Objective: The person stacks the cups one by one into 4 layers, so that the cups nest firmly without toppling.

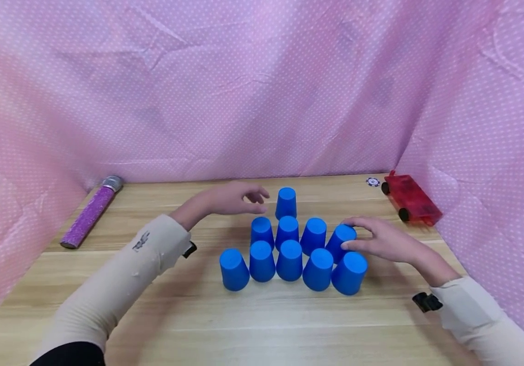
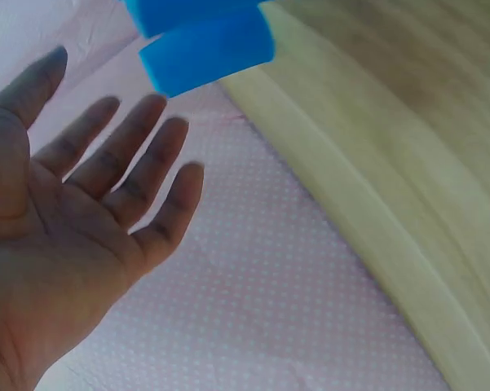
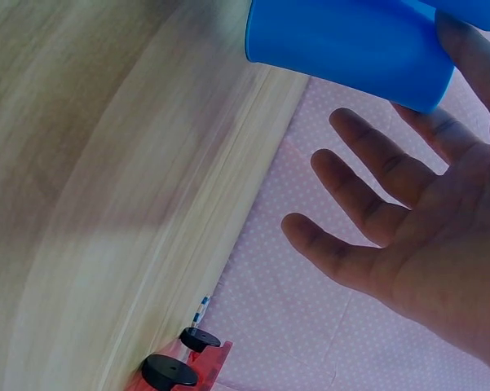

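On the table (image 1: 262,325), five front cups (image 1: 289,267) stand inverted in a row. Just behind them stand four middle cups (image 1: 287,233), also inverted. The right hand (image 1: 382,241) pinches the end cup (image 1: 337,245), rightmost of the four, between thumb and index finger; its other fingers are spread. Further back, the left hand (image 1: 229,198) has its fingers spread and loosely bent, near the far cup (image 1: 286,204) but apart from it. This cup stands alone behind the middle cups.

Step in hand: apparently, positioning the end cup. The next move likely calls for a level release, without tipping adjacent cups, and a left-hand grasp of the far cup.
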